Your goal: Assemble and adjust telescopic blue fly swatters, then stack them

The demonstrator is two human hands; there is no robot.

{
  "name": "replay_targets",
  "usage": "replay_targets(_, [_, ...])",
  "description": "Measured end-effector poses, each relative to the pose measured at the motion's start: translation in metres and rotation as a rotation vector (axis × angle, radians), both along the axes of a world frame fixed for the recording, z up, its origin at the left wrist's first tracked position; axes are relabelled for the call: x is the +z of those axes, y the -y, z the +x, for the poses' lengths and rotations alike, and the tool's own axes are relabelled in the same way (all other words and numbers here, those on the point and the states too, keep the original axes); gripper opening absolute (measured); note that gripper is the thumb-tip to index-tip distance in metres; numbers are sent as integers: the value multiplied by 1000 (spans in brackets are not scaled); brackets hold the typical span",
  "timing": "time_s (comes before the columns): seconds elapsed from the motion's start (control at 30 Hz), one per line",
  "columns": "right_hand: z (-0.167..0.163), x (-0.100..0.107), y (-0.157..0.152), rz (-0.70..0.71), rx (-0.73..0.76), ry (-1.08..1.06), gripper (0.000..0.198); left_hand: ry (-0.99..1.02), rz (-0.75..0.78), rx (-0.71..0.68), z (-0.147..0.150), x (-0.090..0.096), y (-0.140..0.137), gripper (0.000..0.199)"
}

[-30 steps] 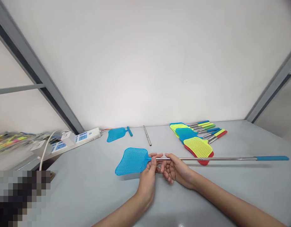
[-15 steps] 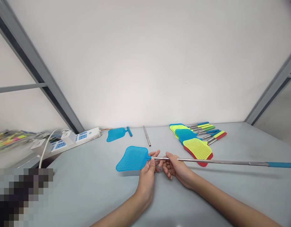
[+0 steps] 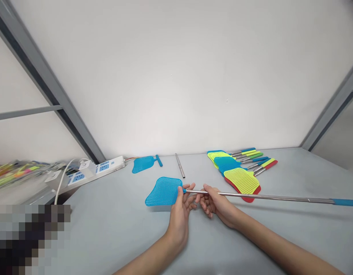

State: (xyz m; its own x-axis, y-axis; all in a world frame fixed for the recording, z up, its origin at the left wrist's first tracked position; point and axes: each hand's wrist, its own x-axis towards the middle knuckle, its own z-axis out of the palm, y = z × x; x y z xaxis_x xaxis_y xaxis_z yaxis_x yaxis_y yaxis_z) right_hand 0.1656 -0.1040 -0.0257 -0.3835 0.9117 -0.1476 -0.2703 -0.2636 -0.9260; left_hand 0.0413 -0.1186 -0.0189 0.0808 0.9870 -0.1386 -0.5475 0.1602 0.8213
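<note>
A blue fly swatter (image 3: 164, 191) with a long extended metal rod and a blue grip lies crosswise in both hands, just above the table. My left hand (image 3: 180, 208) holds it where the perforated head meets the rod, thumb on the head's edge and the other fingers behind. Closed on the rod a little to the right is my right hand (image 3: 212, 200), thumb and forefinger pinching it. Beyond the hands rest a loose metal tube (image 3: 180, 165) and a separate blue swatter head (image 3: 143, 164) beside a short blue handle (image 3: 159, 160).
At the right back lies a pile of yellow, blue and red fly swatters (image 3: 241, 180) with short handles. A white power strip (image 3: 107, 168) with plugs runs along the left edge of the grey table (image 3: 107, 225). A white wall (image 3: 193, 76) stands behind.
My left thumb has moved from the rod joint up onto the edge of the swatter's head. The whole view has shifted slightly; both hands still hold the swatter.
</note>
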Motion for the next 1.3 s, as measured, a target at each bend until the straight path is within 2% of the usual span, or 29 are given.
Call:
replay_targets(0.2, [0,3,0,-8,39,28,47,-6,-43,145,-2,-2,-2,33])
replay_targets(0.5, [-1,7,3,-33,-11,78,44,-4,-47,99,-1,-3,-4,30])
replay_targets(0.67, [-2,7,2,-14,-82,80,43,-49,-72,199,-2,-3,-4,31])
replay_targets(0.8, [0,8,3,12,-107,37,43,-64,-91,223,-1,-2,-4,31])
replay_targets(0.93, [3,8,3,-61,-122,-104,42,-60,-94,241,-2,0,-5,32])
replay_targets(1.07, [5,6,1,-98,-117,-109,39,-40,-77,267,-3,-1,-7,31])
replay_targets(1.17, [4,7,2,-65,-89,-66,38,-58,-43,252,-4,-3,-7,32])
replay_targets(1.3, [3,8,3,-1,-59,1,40,-183,-25,230,-5,-5,-8,35])
